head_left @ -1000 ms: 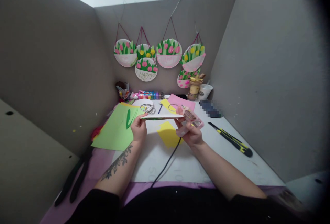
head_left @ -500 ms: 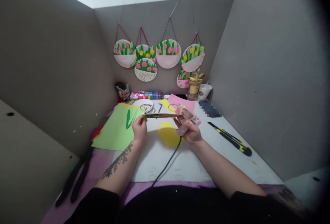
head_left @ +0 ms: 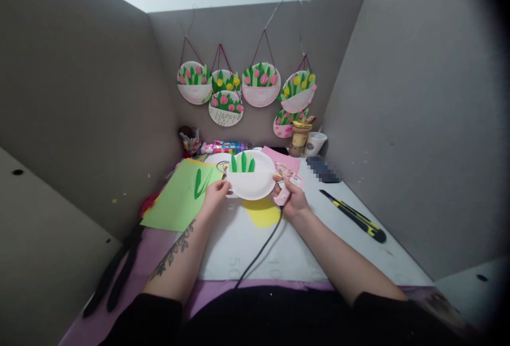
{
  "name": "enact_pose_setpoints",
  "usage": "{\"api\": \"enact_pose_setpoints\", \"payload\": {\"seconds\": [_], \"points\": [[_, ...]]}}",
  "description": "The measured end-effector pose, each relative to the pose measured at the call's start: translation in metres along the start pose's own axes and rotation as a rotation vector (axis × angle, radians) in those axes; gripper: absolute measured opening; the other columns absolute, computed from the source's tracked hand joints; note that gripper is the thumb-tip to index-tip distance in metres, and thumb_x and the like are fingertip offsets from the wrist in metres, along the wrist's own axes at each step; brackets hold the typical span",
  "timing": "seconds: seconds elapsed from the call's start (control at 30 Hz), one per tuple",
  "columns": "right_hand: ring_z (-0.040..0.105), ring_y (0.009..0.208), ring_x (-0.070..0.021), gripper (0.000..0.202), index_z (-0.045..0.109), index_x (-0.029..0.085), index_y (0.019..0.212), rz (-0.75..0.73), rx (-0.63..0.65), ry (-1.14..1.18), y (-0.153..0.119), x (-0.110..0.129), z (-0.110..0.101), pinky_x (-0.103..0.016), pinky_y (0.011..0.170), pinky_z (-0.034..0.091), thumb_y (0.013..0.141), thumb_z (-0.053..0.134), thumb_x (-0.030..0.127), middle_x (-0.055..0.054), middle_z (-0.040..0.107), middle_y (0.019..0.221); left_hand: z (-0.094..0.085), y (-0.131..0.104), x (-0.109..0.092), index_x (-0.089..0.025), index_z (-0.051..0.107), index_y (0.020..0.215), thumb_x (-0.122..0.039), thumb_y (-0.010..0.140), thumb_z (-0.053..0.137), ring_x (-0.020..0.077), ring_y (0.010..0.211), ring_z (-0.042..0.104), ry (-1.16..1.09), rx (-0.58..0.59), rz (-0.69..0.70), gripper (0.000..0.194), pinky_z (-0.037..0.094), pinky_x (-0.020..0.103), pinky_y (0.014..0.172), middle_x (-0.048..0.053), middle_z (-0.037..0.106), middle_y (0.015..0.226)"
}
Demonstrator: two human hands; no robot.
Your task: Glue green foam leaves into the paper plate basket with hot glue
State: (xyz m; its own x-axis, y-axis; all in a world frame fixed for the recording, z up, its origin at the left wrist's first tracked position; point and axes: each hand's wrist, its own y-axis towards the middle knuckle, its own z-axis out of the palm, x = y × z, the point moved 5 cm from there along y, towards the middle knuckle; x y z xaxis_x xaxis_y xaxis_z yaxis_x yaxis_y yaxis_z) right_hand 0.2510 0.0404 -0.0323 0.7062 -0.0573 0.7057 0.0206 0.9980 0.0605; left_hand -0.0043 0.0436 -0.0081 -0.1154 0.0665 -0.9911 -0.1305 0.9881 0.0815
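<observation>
A white paper plate with three green paper leaves stuck in its upper half is held up facing me. My left hand pinches its left rim. My right hand touches the plate's right rim while gripping a pink glue gun, whose black cord runs down toward me. Under the plate lies a yellow paper scrap on the white mat.
Green paper sheet lies left, pink paper behind. A yellow-black utility knife lies right, beside a dark phone. Several finished flower plates hang on the back wall. Cups, markers stand at the back. Black scissors lie at near left.
The plate was held flat and edge-on; both hands have tilted it upright so its face with the green leaves now shows.
</observation>
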Motion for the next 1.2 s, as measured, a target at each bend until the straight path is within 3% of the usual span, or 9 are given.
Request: {"api": "enact_pose_setpoints", "payload": {"seconds": [0.07, 0.13, 0.27, 0.37, 0.5, 0.7, 0.83, 1.07, 1.2], "points": [[0.072, 0.074, -0.0239, 0.019, 0.069, 0.018, 0.083, 0.102, -0.089, 0.016, 0.001, -0.004, -0.006, -0.038, 0.068, 0.061, 0.076, 0.069, 0.035, -0.008, 0.075, 0.080, -0.015, 0.005, -0.007, -0.017, 0.069, 0.070, -0.042, 0.073, 0.066, 0.0186, 0.063, 0.063, 0.107, -0.082, 0.091, 0.026, 0.043, 0.026, 0.055, 0.006, 0.068, 0.068], [0.071, 0.067, -0.0218, 0.013, 0.068, 0.017, 0.078, 0.204, -0.187, 0.015, 0.000, -0.007, -0.010, -0.036, 0.065, 0.061, 0.076, 0.069, 0.029, -0.008, 0.075, 0.076, -0.041, 0.010, -0.015, -0.018, 0.067, 0.068, -0.044, 0.079, 0.059, 0.0184, 0.063, 0.060, 0.308, -0.238, 0.156, 0.030, 0.043, 0.027, 0.059, 0.005, 0.066, 0.064], [0.069, 0.059, -0.0197, 0.006, 0.068, 0.017, 0.080, 0.312, -0.263, -0.049, -0.007, -0.008, -0.006, -0.034, 0.063, 0.061, 0.075, 0.068, 0.016, -0.005, 0.072, 0.067, -0.103, 0.018, -0.022, -0.018, 0.065, 0.073, -0.044, 0.089, 0.045, 0.0212, 0.068, 0.058, 0.725, -0.536, 0.044, 0.037, 0.043, 0.032, 0.065, 0.008, 0.064, 0.068], [0.069, 0.060, -0.0195, 0.021, 0.068, 0.018, 0.089, 0.324, -0.229, -0.096, -0.012, -0.006, 0.003, -0.033, 0.064, 0.061, 0.071, 0.070, 0.007, -0.004, 0.073, 0.069, -0.127, 0.025, -0.016, -0.019, 0.067, 0.084, -0.041, 0.088, 0.051, 0.0225, 0.076, 0.061, 0.850, -0.520, -0.077, 0.027, 0.045, 0.034, 0.070, 0.010, 0.069, 0.083], [0.071, 0.065, -0.0206, 0.027, 0.069, 0.017, 0.092, 0.305, -0.221, -0.143, -0.015, -0.003, 0.008, -0.033, 0.066, 0.062, 0.068, 0.070, 0.003, -0.004, 0.074, 0.073, -0.121, 0.037, 0.003, -0.016, 0.069, 0.094, -0.038, 0.084, 0.056, 0.0278, 0.091, 0.063, 0.975, -0.344, -0.152, 0.027, 0.046, 0.038, 0.077, 0.014, 0.070, 0.099], [0.072, 0.068, -0.0201, 0.021, 0.069, 0.016, 0.087, 0.310, -0.218, -0.181, -0.014, -0.004, 0.006, -0.032, 0.070, 0.061, 0.068, 0.072, 0.006, -0.004, 0.074, 0.072, -0.105, 0.049, 0.018, -0.014, 0.072, 0.099, -0.055, 0.076, 0.059, 0.0402, 0.110, 0.056, 1.171, -0.313, -0.179, 0.049, 0.046, 0.046, 0.085, 0.023, 0.065, 0.113], [0.072, 0.071, -0.0206, 0.020, 0.070, 0.016, 0.084, 0.309, -0.213, -0.195, -0.015, -0.004, 0.007, -0.031, 0.071, 0.061, 0.066, 0.072, 0.005, -0.005, 0.074, 0.071, -0.109, 0.053, 0.022, -0.017, 0.074, 0.095, -0.048, 0.077, 0.060, 0.0382, 0.107, 0.058, 1.139, -0.300, -0.204, 0.038, 0.047, 0.045, 0.083, 0.019, 0.069, 0.106], [0.073, 0.075, -0.0216, 0.022, 0.072, 0.016, 0.084, 0.304, -0.205, -0.185, -0.016, -0.005, 0.009, -0.032, 0.074, 0.061, 0.065, 0.071, 0.006, -0.005, 0.075, 0.073, -0.126, 0.054, 0.021, -0.018, 0.075, 0.085, -0.041, 0.077, 0.062, 0.0312, 0.091, 0.062, 0.963, -0.390, -0.196, 0.028, 0.048, 0.047, 0.083, 0.013, 0.071, 0.091], [0.072, 0.072, -0.0204, 0.021, 0.072, 0.016, 0.082, 0.303, -0.219, -0.184, -0.016, -0.004, 0.008, -0.031, 0.072, 0.061, 0.064, 0.071, 0.005, -0.005, 0.075, 0.074, -0.130, 0.052, 0.016, -0.016, 0.074, 0.084, -0.039, 0.078, 0.059, 0.0270, 0.083, 0.064, 0.882, -0.414, -0.150, 0.028, 0.050, 0.040, 0.078, 0.011, 0.071, 0.083]]}}
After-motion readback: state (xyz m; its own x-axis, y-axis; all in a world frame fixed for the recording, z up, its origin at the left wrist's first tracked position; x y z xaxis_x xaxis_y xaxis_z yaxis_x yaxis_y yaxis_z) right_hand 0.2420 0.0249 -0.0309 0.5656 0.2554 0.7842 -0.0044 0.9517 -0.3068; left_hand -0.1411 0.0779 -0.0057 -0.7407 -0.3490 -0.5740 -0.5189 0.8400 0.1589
